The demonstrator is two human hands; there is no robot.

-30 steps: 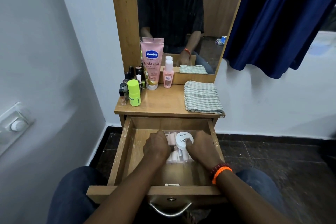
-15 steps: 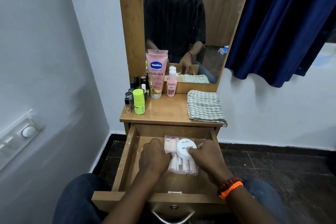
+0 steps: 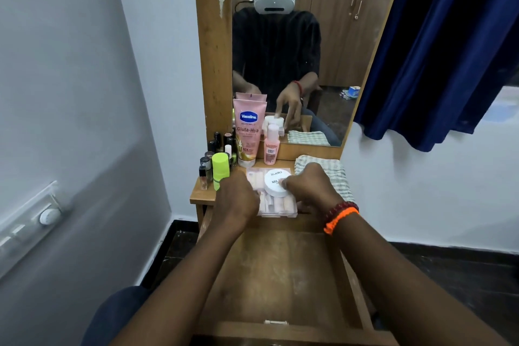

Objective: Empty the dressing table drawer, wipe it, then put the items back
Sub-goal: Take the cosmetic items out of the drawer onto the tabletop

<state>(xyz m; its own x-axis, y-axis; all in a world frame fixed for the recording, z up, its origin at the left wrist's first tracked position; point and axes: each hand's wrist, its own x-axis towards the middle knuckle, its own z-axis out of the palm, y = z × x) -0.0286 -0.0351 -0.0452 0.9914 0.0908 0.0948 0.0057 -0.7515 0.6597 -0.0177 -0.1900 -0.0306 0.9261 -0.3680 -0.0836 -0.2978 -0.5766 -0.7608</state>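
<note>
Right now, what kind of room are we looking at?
Most likely a bedroom or dressing corner at home: a wooden dressing table with a tall mirror, cosmetics such as a Vaseline tube, and its drawer pulled open.

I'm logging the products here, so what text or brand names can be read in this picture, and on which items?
"Vaseline" and "Gluta-Hya": on the pink tube; "10X" near its base.
"ZUDIO": on the round white tub; below it "NAIL", the rest hidden by the right hand.
Small pink bottle: label too small to read.
Green bottle: print blurred.
</note>
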